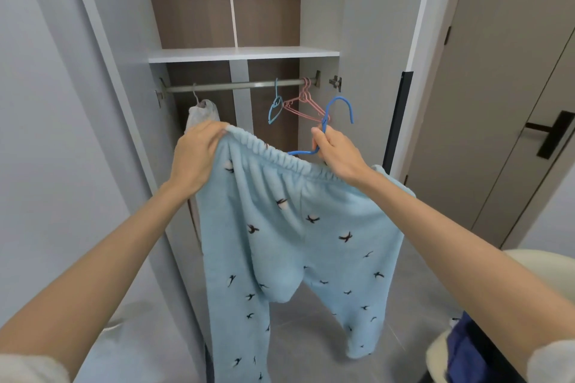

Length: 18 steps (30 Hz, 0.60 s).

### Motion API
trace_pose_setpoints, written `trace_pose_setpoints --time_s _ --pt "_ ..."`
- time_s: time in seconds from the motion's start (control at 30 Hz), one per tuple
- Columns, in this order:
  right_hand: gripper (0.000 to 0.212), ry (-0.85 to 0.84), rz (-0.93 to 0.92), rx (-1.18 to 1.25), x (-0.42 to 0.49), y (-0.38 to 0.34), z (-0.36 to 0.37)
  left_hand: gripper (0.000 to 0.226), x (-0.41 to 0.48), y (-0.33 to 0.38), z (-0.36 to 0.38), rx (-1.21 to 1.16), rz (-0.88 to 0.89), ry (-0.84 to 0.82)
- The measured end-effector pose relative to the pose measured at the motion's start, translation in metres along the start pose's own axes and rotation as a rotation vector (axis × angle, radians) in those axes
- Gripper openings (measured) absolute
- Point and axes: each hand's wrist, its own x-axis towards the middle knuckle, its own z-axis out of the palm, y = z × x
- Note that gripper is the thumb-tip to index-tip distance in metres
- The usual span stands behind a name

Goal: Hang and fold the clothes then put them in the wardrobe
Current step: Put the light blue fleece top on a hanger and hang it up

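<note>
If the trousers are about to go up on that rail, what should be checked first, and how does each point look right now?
1. Left hand has a grip on the waistband of the blue trousers: ok.
2. Right hand has a grip on the blue hanger: ok.
3. Trousers properly seated on the hanger: cannot tell, the hanger's lower part is hidden behind the waistband.
4. Free room on the rail between the hung pale garment and the empty hangers: ok.
5. Hanger hook raised to the rail: not ok, it is below it.
6. Wardrobe open: ok.
</note>
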Motion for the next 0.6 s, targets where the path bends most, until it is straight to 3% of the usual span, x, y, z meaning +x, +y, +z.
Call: trace_pose_setpoints --time_s 0.1,0.23,0.33,0.47,0.6 --pt "0.039 0.000 -0.035 0.017 -0.004 -0.007 0.008 0.023 0.020 0.010 0.006 -0.059 -0.029 -0.106" --pt "0.038 0.020 -0.057 0.051 -0.004 -0.011 0.013 0.031 0.021 0.020 0.016 -0.197 -0.172 -0.662" --pt "0.035 0.034 -0.037 0.079 -0.003 -0.004 0.015 0.033 0.020 0.029 0.016 -0.280 -0.233 -0.685" --pt "0.034 0.003 -0.045 0.168 0.002 -0.002 0.018 0.040 0.013 0.049 0.024 -0.213 -0.114 -0.839" --pt "0.034 -0.069 -0.072 0.271 0.005 -0.007 0.019 0.036 0.007 0.046 0.032 -0.177 -0.076 -0.731"
